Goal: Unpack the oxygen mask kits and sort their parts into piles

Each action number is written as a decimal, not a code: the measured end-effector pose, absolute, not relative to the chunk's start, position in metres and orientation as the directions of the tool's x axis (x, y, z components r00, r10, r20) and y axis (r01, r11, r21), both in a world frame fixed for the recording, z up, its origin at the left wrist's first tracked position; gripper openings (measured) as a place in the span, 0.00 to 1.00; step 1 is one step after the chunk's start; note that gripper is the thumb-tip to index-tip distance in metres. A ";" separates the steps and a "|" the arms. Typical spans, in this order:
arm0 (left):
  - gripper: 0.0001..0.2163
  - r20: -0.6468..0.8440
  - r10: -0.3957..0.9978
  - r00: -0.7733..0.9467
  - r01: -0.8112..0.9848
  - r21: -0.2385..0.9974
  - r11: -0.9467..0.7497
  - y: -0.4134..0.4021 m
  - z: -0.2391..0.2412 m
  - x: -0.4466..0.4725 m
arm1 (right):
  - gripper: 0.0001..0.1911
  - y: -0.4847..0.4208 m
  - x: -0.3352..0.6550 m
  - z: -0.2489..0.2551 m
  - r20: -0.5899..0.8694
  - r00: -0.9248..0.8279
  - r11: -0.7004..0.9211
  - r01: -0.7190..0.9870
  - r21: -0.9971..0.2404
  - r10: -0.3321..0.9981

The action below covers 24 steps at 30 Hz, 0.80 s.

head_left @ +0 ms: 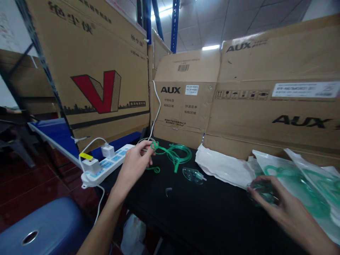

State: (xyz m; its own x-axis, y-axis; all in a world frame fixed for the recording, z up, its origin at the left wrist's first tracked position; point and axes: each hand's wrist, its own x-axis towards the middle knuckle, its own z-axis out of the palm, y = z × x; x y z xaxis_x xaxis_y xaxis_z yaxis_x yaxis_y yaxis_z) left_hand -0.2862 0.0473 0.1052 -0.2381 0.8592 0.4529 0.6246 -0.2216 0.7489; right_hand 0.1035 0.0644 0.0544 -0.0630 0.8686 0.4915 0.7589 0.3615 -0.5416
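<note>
My left hand is closed in a pinch on a thin green cord, whose small looped end shows at the fingertips. The cord runs right toward a coil of green tubing on the black table. Below that hand lies another green loop. A clear mask with a pale connector rests on the table, right of the coil. At the right, my right hand has its thumb and fingers around a clear plastic piece that looks like a mask, partly hidden by the fingers.
White packaging lies along the back. Clear bags with green tubing are at the right. A small clear piece sits near the front. The white power strip with plugs borders the left; cardboard walls the back. A blue stool stands lower left.
</note>
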 end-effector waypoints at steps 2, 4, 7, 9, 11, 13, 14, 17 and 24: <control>0.17 0.380 0.881 -0.280 0.745 0.665 -0.050 0.049 0.090 -0.309 | 0.13 0.065 0.102 0.053 0.504 -0.067 0.375 0.753 -0.540 0.861; 0.17 0.321 0.901 -0.293 0.794 0.606 0.042 0.051 0.075 -0.326 | 0.14 0.066 0.101 0.051 0.510 -0.059 0.376 0.749 -0.546 0.858; 0.15 0.295 0.907 -0.301 0.830 0.549 0.096 0.051 0.060 -0.339 | 0.13 0.067 0.099 0.051 0.478 -0.068 0.361 0.750 -0.555 0.876; 0.17 0.309 0.899 -0.310 0.852 0.510 0.118 0.050 0.057 -0.341 | 0.14 0.066 0.097 0.053 0.475 -0.078 0.367 0.747 -0.554 0.876; 0.21 0.353 0.891 -0.284 0.886 0.453 0.103 0.051 0.057 -0.340 | 0.14 0.063 0.094 0.056 0.490 -0.087 0.383 0.744 -0.547 0.868; 0.21 0.391 0.905 -0.167 0.929 0.371 0.011 0.054 0.056 -0.338 | 0.15 0.060 0.090 0.060 0.503 -0.101 0.406 0.733 -0.546 0.859; 0.21 0.386 0.919 -0.083 0.941 0.334 -0.055 0.056 0.055 -0.336 | 0.16 0.059 0.087 0.061 0.498 -0.116 0.416 0.724 -0.550 0.860; 0.19 0.304 0.947 0.101 0.938 0.287 -0.192 0.063 0.045 -0.332 | 0.18 0.057 0.084 0.060 0.456 -0.154 0.427 0.687 -0.588 0.877; 0.17 0.272 0.956 0.110 0.964 0.205 -0.169 0.059 0.033 -0.304 | 0.24 0.057 0.083 0.034 0.326 -0.273 0.425 0.622 -0.657 0.905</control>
State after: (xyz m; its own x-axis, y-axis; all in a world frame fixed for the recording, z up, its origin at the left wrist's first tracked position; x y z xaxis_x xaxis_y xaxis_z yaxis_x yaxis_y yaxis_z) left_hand -0.3037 0.0591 0.0331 0.1096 0.9560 0.2722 0.9642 -0.1688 0.2048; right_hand 0.0826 0.0568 0.0339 -0.2732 0.9050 0.3260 0.6224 0.4247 -0.6574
